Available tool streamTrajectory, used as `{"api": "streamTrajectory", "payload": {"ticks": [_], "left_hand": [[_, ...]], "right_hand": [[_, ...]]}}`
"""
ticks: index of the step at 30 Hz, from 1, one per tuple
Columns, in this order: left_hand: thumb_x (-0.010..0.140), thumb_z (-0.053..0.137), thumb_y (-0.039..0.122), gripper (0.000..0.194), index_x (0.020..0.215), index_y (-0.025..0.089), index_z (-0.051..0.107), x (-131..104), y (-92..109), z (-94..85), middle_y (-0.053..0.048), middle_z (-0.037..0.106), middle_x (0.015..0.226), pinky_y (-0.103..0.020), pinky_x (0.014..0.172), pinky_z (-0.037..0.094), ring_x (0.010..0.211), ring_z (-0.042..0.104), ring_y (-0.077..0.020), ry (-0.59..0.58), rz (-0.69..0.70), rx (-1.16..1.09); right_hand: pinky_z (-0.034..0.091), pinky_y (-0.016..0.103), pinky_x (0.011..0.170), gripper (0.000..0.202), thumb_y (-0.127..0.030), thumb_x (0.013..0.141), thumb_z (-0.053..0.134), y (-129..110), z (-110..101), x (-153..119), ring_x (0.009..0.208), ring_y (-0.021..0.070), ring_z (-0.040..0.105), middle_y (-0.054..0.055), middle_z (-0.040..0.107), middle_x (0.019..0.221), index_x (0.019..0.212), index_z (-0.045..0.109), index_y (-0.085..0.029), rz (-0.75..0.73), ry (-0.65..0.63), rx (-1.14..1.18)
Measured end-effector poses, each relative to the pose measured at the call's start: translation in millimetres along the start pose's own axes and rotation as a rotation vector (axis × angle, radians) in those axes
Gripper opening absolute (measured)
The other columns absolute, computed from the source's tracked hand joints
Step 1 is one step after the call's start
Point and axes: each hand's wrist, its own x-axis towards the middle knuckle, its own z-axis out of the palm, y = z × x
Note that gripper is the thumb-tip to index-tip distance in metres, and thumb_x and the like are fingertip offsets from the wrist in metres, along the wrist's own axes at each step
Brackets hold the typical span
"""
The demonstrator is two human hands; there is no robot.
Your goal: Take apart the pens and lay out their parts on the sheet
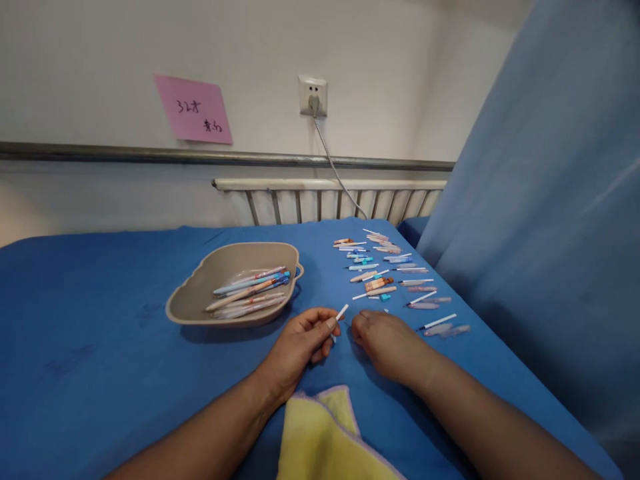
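Note:
My left hand (309,335) pinches a white pen refill (342,311) between thumb and fingers, its white end pointing up and to the right. Something small and pale also shows below the fingertips. Close by on the right, my right hand (383,340) is closed with its knuckles up; what it grips is hidden, though a thin dark tip shows between the hands. Taken-apart pens lie in rows beyond the hands, among them an orange pen part (379,285) and a white refill (440,321) beside clear pinkish barrels (447,330).
A beige basin (185,303) holding several whole pens (253,291) stands left of my hands on the blue-covered bed (100,373). A yellow cloth (320,440) lies in front of me. A white rail (320,185), a socket (313,97) with a cord and a blue curtain (540,167) surround the bed.

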Motion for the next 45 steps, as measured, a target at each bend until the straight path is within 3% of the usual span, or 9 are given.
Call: {"api": "streamTrajectory", "payload": {"ticks": [10, 13, 17, 22, 26, 29, 35, 45], "left_hand": [[0.079, 0.058, 0.031, 0.020, 0.089, 0.014, 0.059, -0.3, -0.2, 0.1, 0.000, 0.055, 0.072, -0.015, 0.037, 0.025, 0.045, 0.040, -0.0026, 0.009, 0.003, 0.002], [0.079, 0.058, 0.031, 0.021, 0.090, 0.014, 0.059, -0.4, -0.6, -0.9, 0.000, 0.056, 0.073, -0.015, 0.037, 0.025, 0.045, 0.040, -0.0027, 0.013, 0.002, -0.001], [0.079, 0.059, 0.034, 0.023, 0.091, 0.014, 0.059, -0.5, -0.5, -2.5, 0.000, 0.056, 0.072, -0.016, 0.038, 0.026, 0.045, 0.041, -0.0033, 0.011, -0.003, 0.013], [0.078, 0.058, 0.037, 0.026, 0.090, 0.014, 0.061, -0.1, -0.4, -2.1, 0.000, 0.057, 0.069, -0.016, 0.040, 0.028, 0.045, 0.041, -0.0041, -0.008, -0.007, 0.075], [0.077, 0.060, 0.038, 0.028, 0.092, 0.014, 0.061, -0.5, 2.2, 0.7, 0.000, 0.057, 0.068, -0.017, 0.040, 0.029, 0.045, 0.042, -0.0048, -0.018, -0.008, 0.104], [0.075, 0.062, 0.039, 0.030, 0.092, 0.014, 0.061, -1.7, 4.9, 2.3, 0.000, 0.058, 0.069, -0.017, 0.040, 0.029, 0.045, 0.043, -0.0051, -0.019, -0.020, 0.130], [0.073, 0.063, 0.040, 0.029, 0.087, 0.014, 0.063, -3.1, 6.5, 2.9, 0.000, 0.059, 0.068, -0.017, 0.042, 0.031, 0.046, 0.044, -0.0053, -0.054, -0.037, 0.172], [0.072, 0.064, 0.041, 0.029, 0.082, 0.014, 0.064, -3.1, 8.5, 4.6, 0.000, 0.059, 0.063, -0.017, 0.042, 0.031, 0.045, 0.044, -0.0059, -0.053, -0.039, 0.171]], "right_hand": [[0.035, 0.026, 0.069, 0.016, -0.010, 0.081, 0.045, 4.6, 6.3, 0.7, 0.080, 0.0174, 0.055, 0.007, 0.061, 0.085, 0.089, 0.057, -0.017, 0.004, 0.035, 0.082], [0.036, 0.026, 0.070, 0.014, -0.009, 0.081, 0.045, 8.3, 7.0, 3.1, 0.080, 0.0165, 0.054, 0.006, 0.058, 0.085, 0.083, 0.055, -0.017, 0.017, 0.131, 0.182], [0.039, 0.026, 0.067, 0.008, -0.015, 0.084, 0.043, 11.9, 5.4, 6.9, 0.073, 0.0147, 0.053, 0.003, 0.059, 0.078, 0.081, 0.049, -0.018, 0.077, 0.320, 0.530], [0.038, 0.023, 0.050, 0.013, -0.031, 0.083, 0.050, 9.7, 3.2, 8.1, 0.051, 0.0104, 0.048, -0.003, 0.054, 0.058, 0.080, 0.054, -0.019, 0.175, 0.391, 1.088], [0.043, 0.024, 0.054, 0.019, -0.035, 0.077, 0.058, 7.2, -0.2, 8.5, 0.054, 0.0104, 0.053, -0.001, 0.059, 0.062, 0.082, 0.063, -0.017, 0.183, 0.401, 1.232], [0.044, 0.023, 0.050, 0.021, -0.037, 0.075, 0.059, 5.6, -3.4, 8.6, 0.051, 0.0099, 0.055, -0.001, 0.061, 0.065, 0.081, 0.060, -0.017, 0.187, 0.397, 1.320], [0.032, 0.018, 0.035, 0.025, -0.041, 0.078, 0.057, 7.4, -6.8, 6.8, 0.035, 0.0066, 0.045, -0.006, 0.054, 0.051, 0.071, 0.048, -0.018, 0.205, 0.348, 1.282], [0.035, 0.020, 0.045, 0.025, -0.041, 0.087, 0.042, 9.1, -7.8, 2.9, 0.044, 0.0070, 0.043, -0.005, 0.051, 0.059, 0.077, 0.047, -0.018, 0.116, 0.260, 1.130]]}}
